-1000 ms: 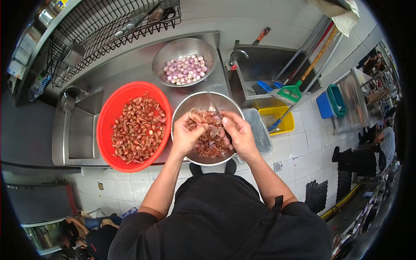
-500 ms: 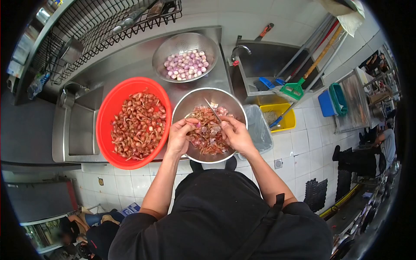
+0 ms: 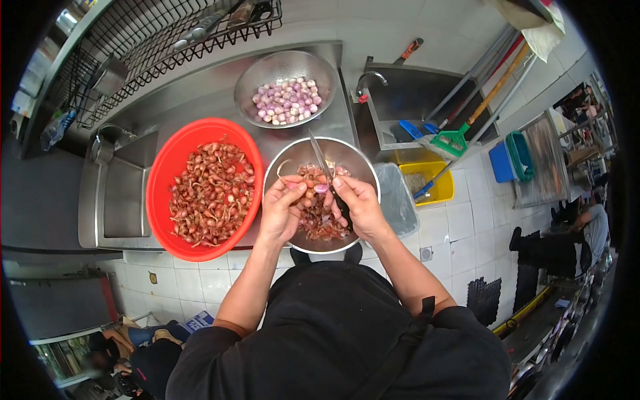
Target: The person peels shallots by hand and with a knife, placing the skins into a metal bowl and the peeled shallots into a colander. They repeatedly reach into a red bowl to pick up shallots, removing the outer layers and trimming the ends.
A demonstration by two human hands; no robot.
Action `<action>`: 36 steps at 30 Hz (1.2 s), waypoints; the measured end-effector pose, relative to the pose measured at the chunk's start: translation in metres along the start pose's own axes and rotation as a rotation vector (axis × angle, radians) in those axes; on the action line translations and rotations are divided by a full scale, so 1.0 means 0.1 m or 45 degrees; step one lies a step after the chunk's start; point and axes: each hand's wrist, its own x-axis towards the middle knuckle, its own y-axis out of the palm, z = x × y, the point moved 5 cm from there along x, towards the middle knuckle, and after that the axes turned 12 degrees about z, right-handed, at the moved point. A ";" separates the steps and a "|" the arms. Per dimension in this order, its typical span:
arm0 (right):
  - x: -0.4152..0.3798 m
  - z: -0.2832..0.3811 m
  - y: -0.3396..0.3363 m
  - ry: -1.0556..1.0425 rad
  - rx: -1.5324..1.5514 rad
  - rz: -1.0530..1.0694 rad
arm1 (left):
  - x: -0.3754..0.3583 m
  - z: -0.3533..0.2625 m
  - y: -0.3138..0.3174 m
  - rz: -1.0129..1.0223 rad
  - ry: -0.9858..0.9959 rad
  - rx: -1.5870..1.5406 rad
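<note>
Over a steel bowl (image 3: 275, 170) my left hand (image 3: 281, 208) has its fingers closed around several shallots (image 3: 309, 195), with a thin root strand sticking out at the left. A knife (image 3: 319, 155) is in my right hand (image 3: 362, 207), its black handle under the palm and its blade pointing up and away from me. Between the two hands a purple, peeled-looking shallot (image 3: 321, 189) sits close to the blade. Brown and reddish skins (image 3: 325, 227) lie in the bowl below, partly hidden by my hands.
Left of the bowl stands a red basin (image 3: 158, 193) of unpeeled shallots (image 3: 213, 190). Behind it, a steel colander (image 3: 247, 83) holds peeled shallots (image 3: 287, 101). Sinks (image 3: 123, 200) flank the counter. A yellow bin (image 3: 437, 180) stands right; other people are at the room's edges.
The knife has swung more upright, and its black handle now shows under my right hand. My left hand has turned, showing several shallots in its fingers. Both hands stay over the bowl.
</note>
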 end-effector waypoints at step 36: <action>-0.41 0.31 0.02 -0.248 -0.618 0.090 | -0.01 -0.02 0.28 0.233 -0.045 0.145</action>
